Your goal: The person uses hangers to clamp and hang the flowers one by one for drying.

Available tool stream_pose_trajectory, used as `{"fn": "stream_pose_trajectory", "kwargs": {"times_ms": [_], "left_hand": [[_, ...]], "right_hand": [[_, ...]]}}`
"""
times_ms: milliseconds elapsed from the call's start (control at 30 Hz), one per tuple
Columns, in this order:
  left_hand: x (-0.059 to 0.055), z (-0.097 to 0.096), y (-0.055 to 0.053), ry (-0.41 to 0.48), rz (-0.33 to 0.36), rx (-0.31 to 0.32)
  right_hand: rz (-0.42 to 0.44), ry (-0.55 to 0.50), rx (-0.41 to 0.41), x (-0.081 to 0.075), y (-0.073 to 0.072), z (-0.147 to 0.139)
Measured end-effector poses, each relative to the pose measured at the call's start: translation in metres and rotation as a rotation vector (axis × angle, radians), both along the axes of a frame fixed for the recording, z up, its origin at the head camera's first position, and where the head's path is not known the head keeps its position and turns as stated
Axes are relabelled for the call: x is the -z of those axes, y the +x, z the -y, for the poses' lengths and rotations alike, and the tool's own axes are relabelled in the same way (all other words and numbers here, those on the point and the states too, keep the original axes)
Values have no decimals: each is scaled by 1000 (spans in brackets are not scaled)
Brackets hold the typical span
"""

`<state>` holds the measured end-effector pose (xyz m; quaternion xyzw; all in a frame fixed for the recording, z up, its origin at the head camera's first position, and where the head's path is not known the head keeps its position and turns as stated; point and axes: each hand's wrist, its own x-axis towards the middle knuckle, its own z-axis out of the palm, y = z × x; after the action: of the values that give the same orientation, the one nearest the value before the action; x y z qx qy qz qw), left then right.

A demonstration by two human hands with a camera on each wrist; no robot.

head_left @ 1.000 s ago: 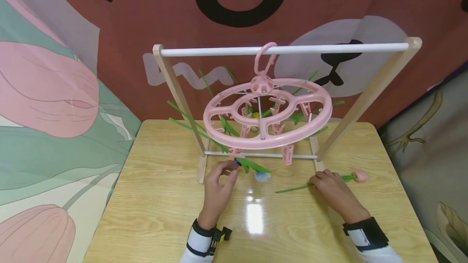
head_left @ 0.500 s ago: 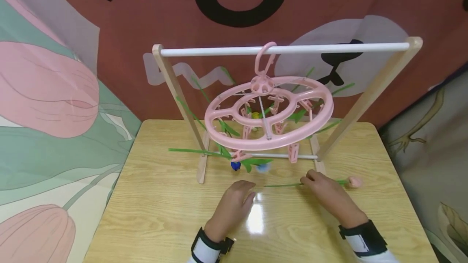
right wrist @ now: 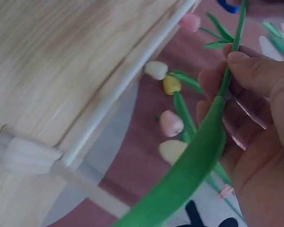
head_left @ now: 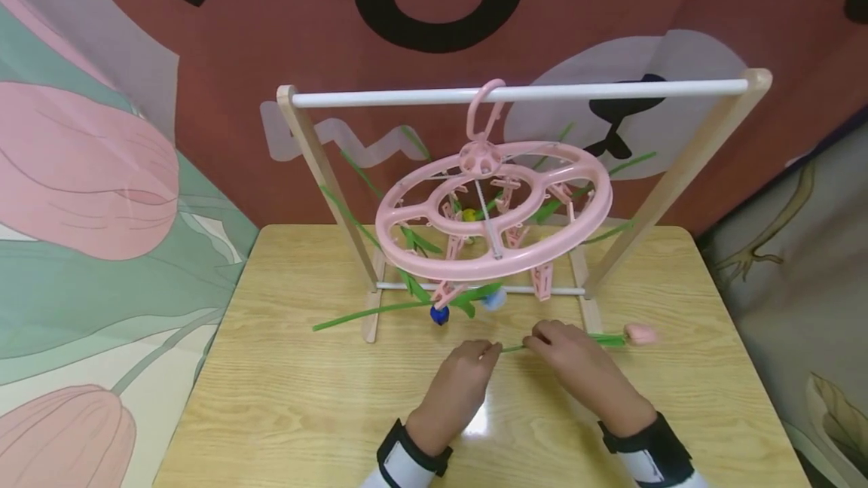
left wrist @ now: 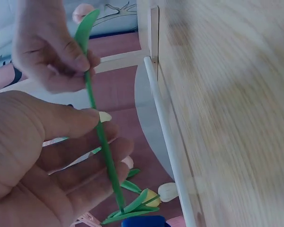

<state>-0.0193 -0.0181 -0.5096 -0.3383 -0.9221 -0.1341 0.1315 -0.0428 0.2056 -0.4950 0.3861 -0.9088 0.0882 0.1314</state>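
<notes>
A pink artificial tulip [head_left: 640,334] with a thin green stem is held crosswise in front of the stand, its bloom pointing right. My right hand [head_left: 583,367] pinches the stem just below the leaf [right wrist: 199,156], thumb against fingers. At the stem's far end, my left hand [head_left: 461,386] grips it between thumb and fingers, as the left wrist view also shows. Close ahead of the hands, a blue tulip [head_left: 439,315] hangs at a pink clip [head_left: 447,293] of the round pink hanger [head_left: 434,268], its green stem sticking out left.
The hanger hooks over the white top bar [head_left: 597,90] of a wooden stand [head_left: 685,164] on the table [head_left: 285,398]. Several more tulips hang in its clips, among them a yellow one [head_left: 469,215] and a light blue one [head_left: 495,298]. A free clip [head_left: 542,282] dangles at the front right.
My left hand has left the blue tulip at the clip, moved down and right, and taken the pink tulip's stem end. My right hand has shifted left with the pink tulip. The hanger swung slightly.
</notes>
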Motion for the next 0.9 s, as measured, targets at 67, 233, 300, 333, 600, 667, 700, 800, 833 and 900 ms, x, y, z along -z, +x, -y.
{"fn": "stream_pose_trajectory", "kwargs": {"times_ms": [67,233,300,333,600,667,700,800,833,900], "left_hand": [[-2,0,-1,22,-7,-5],[-3,8,-3,135,-17,-23],[-3,14,-4,175,-28,-31],[-3,17,-4,191,-32,-37],[-13,42,-7,229,-73,-99],[-17,48,-6,240,-74,-109],[-19,51,-6,246,-76,-111],[-27,57,-6,257,-77,-111],[-29,58,-5,261,-84,-109],[-32,58,-4,279,-115,-104]], "right_hand": [[-8,-14,-17,-3,1,6],[-39,-37,-57,-9,1,14],[-38,-41,-53,-11,1,13],[-38,-45,-48,-11,1,11],[-45,-27,59,-19,-2,-24],[-58,-34,73,-22,-3,-30],[-61,-41,76,-23,-3,-33],[-54,-72,74,-23,-5,-37],[-45,-83,73,-23,-6,-37],[-25,-102,73,-23,-7,-36]]}}
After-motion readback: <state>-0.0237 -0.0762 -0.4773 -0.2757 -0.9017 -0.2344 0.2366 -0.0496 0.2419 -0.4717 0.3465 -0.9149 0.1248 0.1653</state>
